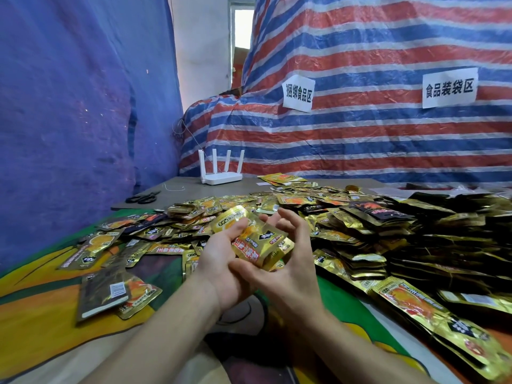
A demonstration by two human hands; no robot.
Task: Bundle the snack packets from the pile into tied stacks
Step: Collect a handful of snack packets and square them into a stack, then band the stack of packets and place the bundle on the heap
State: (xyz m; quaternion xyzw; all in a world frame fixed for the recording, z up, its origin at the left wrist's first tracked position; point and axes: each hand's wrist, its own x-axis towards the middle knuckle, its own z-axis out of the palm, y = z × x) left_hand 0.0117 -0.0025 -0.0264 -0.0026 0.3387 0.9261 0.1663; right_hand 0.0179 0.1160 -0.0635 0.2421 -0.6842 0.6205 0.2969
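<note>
1. Two hands are meeting at the centre. The left hand (219, 261) is gripping a small stack of packets (257, 241), gold, crinkled and foil-shiny, with its thumb lying across the top. The right hand (291, 273) is cupping the stack's near corner, its fingers arching curled round the right side.
2. At near left, two flat packets (110, 295) are lying overlapped, and one is showing a dark back with a barcode label. The printed cloth (41, 300), green and orange, is lying bare around them and leaving open room.
3. To the right, the pile (388, 231) is spreading wide, too many gold and black sachets to count. It is running off the right edge.
4. Loose packets (91, 245) are scattering thinly leftward, just beyond the hands.
5. Farther back, the grey table (188, 187) is carrying one pair of black scissors (142, 198), one curl of white string (173, 187) and one white router (221, 177) with four upright antennas.
6. Behind, a blue tarp (69, 120) is hanging at left. A striped woven tarp (360, 139) is bearing two paper signs (297, 92).
</note>
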